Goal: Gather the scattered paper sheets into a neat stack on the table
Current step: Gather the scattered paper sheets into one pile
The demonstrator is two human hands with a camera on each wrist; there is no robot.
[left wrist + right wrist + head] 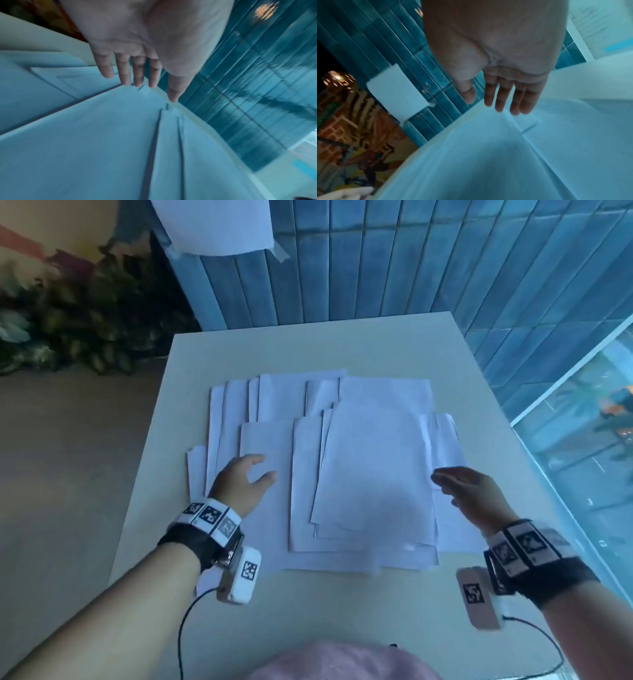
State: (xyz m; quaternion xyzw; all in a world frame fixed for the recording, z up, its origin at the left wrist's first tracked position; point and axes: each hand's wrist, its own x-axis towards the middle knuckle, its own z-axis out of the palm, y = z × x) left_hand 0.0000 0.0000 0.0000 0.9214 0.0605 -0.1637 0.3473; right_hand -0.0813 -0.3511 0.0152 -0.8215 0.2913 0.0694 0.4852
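Observation:
Several white paper sheets (370, 467) lie fanned and overlapping across the middle of the beige table (308, 350). My left hand (248, 477) hovers over the left side of the spread, fingers straight and slightly apart, holding nothing; the left wrist view shows its fingers (126, 73) above the sheets (102, 135). My right hand (459, 487) is at the right side of the spread, palm turned toward the pile, fingers extended. In the right wrist view its fingers (503, 97) hang just above the sheets (488, 155). Whether either hand touches paper is unclear.
A blue tiled wall (411, 261) rises right behind the table, with a white sheet (215, 224) taped to it. Glass panelling (589, 440) runs along the right edge. Plants (85, 313) stand at the far left. Cables (185, 628) trail from the wrist cameras over the near table edge.

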